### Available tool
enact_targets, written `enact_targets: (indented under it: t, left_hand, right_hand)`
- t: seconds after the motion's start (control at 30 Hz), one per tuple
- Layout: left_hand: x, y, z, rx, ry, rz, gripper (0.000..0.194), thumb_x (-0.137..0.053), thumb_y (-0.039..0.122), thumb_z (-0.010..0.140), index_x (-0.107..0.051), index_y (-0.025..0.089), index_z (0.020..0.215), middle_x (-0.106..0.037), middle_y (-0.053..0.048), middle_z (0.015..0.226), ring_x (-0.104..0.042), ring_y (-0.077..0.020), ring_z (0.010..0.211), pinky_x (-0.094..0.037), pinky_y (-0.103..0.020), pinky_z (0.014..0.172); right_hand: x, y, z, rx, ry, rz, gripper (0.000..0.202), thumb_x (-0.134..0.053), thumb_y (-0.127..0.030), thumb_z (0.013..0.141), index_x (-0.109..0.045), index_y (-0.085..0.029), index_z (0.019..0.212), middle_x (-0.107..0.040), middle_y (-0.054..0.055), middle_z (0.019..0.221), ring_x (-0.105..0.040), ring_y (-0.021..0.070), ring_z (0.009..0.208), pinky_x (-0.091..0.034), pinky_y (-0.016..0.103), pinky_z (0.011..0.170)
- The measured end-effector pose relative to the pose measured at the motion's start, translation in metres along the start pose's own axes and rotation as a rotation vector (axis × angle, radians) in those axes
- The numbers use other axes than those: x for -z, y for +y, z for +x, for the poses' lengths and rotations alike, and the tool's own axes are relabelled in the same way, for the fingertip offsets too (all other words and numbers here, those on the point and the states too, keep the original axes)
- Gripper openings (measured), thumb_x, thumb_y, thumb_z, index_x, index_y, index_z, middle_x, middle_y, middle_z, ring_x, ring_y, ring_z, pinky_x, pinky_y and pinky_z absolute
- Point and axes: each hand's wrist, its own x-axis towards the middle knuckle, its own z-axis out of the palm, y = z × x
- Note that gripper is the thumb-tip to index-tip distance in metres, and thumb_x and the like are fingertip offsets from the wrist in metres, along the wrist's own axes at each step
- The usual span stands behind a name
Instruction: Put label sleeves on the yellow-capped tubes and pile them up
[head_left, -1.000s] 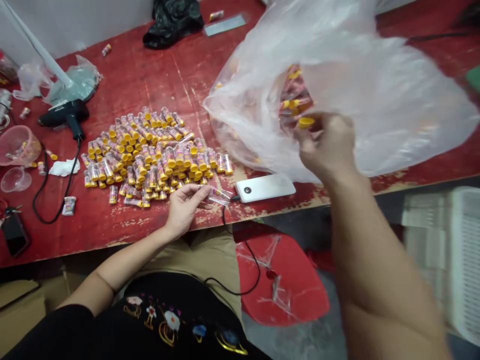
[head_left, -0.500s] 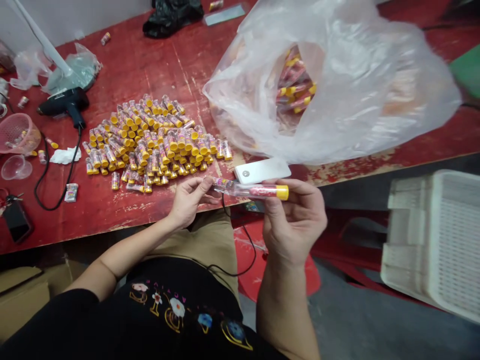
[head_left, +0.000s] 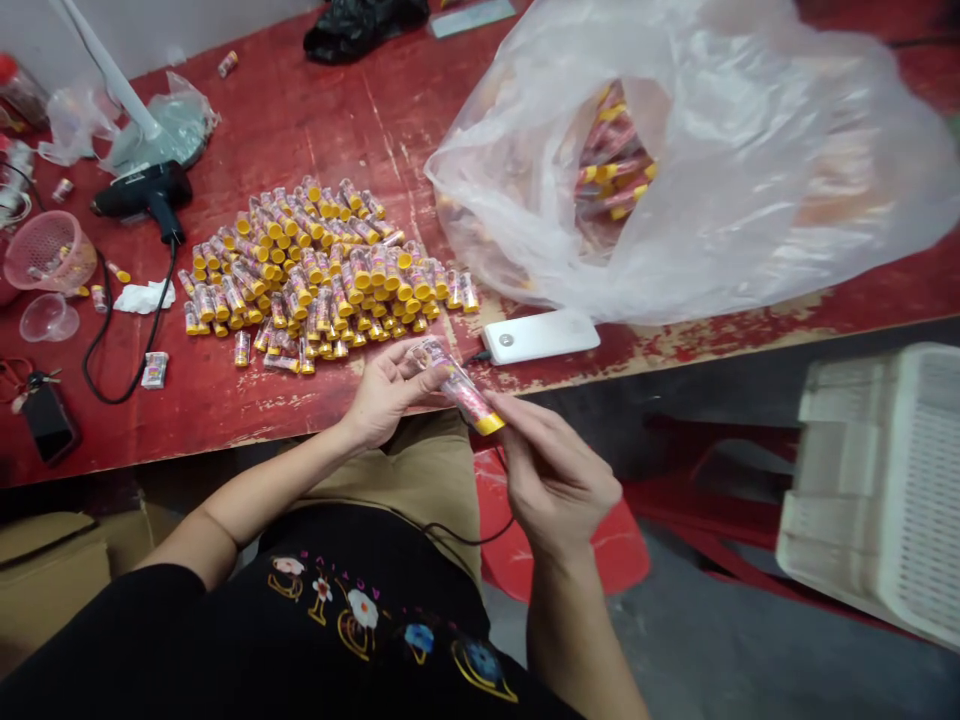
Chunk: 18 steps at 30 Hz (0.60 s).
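My left hand [head_left: 390, 392] is closed on the upper end of a clear plastic tube [head_left: 466, 393] with pink contents and a yellow cap. The tube slants down to the right, cap lowest. At the cap, the fingertips of my right hand [head_left: 559, 470] are drawn together against it; the thumb is mostly hidden. Beyond my left hand lies a large pile of small clear tubes with yellow caps [head_left: 322, 270]. A big translucent plastic bag [head_left: 720, 170] on the right shows more yellow-capped tubes through its opening.
A white power bank [head_left: 541, 336] with a cable lies at the red table's [head_left: 360, 120] near edge. To the left are a black heat gun [head_left: 146, 195], a pink basket [head_left: 51, 250], a phone with keys [head_left: 49, 420] and a lamp. A white crate [head_left: 847, 470] stands at right.
The tube has turned from nearly level to slanting, its capped end now lower and further left. My right hand has moved left and down with it, towards my left hand. The view has shifted slightly.
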Motion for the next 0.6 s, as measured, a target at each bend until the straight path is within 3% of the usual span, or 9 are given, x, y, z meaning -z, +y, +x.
enact_targets:
  t: [0.07,0.17,0.33,0.5,0.6]
  left_hand:
    - [0.002,-0.002,-0.002,-0.005,-0.051,0.003,0.068,-0.099,0.039,0.055,-0.069,0.022,0.114,-0.074,-0.003,0.092,-0.071,-0.0162,0.077,-0.061,-0.031,0.074]
    - [0.005,-0.003,-0.004,-0.025,-0.144,0.005,0.063,-0.098,0.033,0.06,-0.071,0.024,0.116,-0.072,-0.001,0.09,-0.068,-0.0133,0.079,-0.059,-0.027,0.076]
    - [0.011,-0.003,-0.008,-0.066,-0.152,-0.012,0.057,-0.097,0.032,0.061,-0.073,0.025,0.112,-0.069,0.0,0.088,-0.064,-0.0117,0.076,-0.059,-0.026,0.072]
    - [0.027,0.009,-0.005,-0.148,-0.048,0.112,0.06,-0.095,0.042,0.064,-0.073,0.027,0.118,-0.069,-0.003,0.095,-0.066,-0.0164,0.085,-0.059,-0.03,0.076]
    - [0.058,0.049,0.005,-0.339,0.131,0.324,0.064,-0.092,0.05,0.067,-0.071,0.026,0.123,-0.069,-0.008,0.11,-0.067,-0.0238,0.099,-0.059,-0.037,0.083]
  right_hand:
    - [-0.004,0.001,-0.001,-0.022,-0.013,0.011,0.054,-0.067,-0.01,0.09,-0.068,-0.042,0.134,-0.074,0.003,0.127,-0.075,0.0212,0.106,-0.066,0.039,0.083]
    - [-0.012,0.003,0.001,0.011,-0.045,-0.022,0.052,-0.068,-0.011,0.09,-0.069,-0.042,0.133,-0.074,0.003,0.126,-0.073,0.0215,0.109,-0.064,0.042,0.091]
    - [-0.027,0.003,0.008,0.03,0.011,-0.019,0.044,-0.069,-0.015,0.09,-0.074,-0.041,0.126,-0.078,0.002,0.114,-0.075,0.0216,0.101,-0.064,0.044,0.092]
    - [-0.037,0.0,0.011,0.008,-0.049,0.021,0.047,-0.069,-0.015,0.09,-0.072,-0.043,0.129,-0.074,0.003,0.125,-0.073,0.0235,0.11,-0.063,0.046,0.094]
    - [-0.025,0.016,0.005,-0.068,-0.045,-0.04,0.046,-0.069,-0.021,0.091,-0.07,-0.041,0.132,-0.072,0.005,0.129,-0.072,0.0251,0.111,-0.064,0.045,0.089]
